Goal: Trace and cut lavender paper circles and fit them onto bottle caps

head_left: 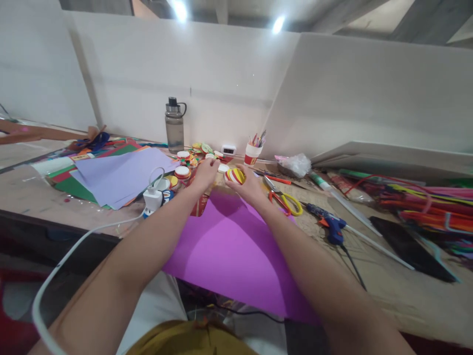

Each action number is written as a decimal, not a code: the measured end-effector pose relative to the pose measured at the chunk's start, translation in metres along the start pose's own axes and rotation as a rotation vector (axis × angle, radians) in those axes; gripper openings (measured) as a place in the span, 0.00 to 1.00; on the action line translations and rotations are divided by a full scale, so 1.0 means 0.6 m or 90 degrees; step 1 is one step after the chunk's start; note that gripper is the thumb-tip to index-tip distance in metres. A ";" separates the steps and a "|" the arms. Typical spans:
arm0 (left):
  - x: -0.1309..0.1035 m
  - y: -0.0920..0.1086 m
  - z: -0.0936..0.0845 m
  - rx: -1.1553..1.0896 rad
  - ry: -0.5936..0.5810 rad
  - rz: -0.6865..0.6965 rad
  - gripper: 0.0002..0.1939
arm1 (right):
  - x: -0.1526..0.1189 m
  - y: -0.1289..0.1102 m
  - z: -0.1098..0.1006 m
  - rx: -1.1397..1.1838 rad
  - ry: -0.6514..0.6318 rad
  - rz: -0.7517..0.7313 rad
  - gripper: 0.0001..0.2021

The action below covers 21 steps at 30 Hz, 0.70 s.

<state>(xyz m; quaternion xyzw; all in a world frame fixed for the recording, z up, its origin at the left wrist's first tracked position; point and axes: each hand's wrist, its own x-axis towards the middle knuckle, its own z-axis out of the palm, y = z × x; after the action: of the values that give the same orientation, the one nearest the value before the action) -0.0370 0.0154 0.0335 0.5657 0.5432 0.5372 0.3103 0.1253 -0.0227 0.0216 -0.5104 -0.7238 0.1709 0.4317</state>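
My right hand (247,182) is closed round a small stack of yellow, red and white discs (235,175), above the far part of a purple sheet (232,241). Just left of it, my left hand (207,172) hovers near a white disc (223,168); its fingers are bent, and whether they hold anything is too small to tell. More round pieces with white tops (182,171) lie left of my left hand. Yellow-handled scissors (291,203) rest right of my right forearm.
A water bottle (175,125) and a cup of pens (253,153) stand along the wall. A blue glue gun (334,229) lies at the right, before colourful pipe cleaners (436,209). Lilac sheets (125,172) and a white charger (152,198) with its cable are at the left.
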 end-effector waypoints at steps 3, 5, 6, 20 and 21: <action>-0.025 0.014 0.017 -0.306 -0.186 -0.176 0.21 | 0.002 0.001 -0.013 0.039 0.048 -0.011 0.33; -0.039 0.018 0.026 -0.407 -0.301 -0.260 0.26 | 0.003 0.003 -0.013 0.039 0.066 -0.038 0.33; -0.045 0.019 0.029 -0.440 -0.347 -0.292 0.26 | 0.003 0.004 -0.011 0.034 0.070 -0.054 0.33; -0.068 0.027 0.043 -0.647 -0.274 -0.365 0.18 | 0.017 0.034 -0.007 0.193 0.030 -0.047 0.31; -0.068 0.027 0.043 -0.649 -0.276 -0.369 0.18 | 0.020 0.039 -0.005 0.243 0.024 -0.032 0.29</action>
<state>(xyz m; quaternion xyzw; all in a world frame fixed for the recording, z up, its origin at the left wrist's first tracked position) -0.0014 -0.0208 0.0316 0.2722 0.2750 0.4957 0.7775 0.1406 -0.0027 0.0127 -0.4044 -0.6824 0.2844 0.5385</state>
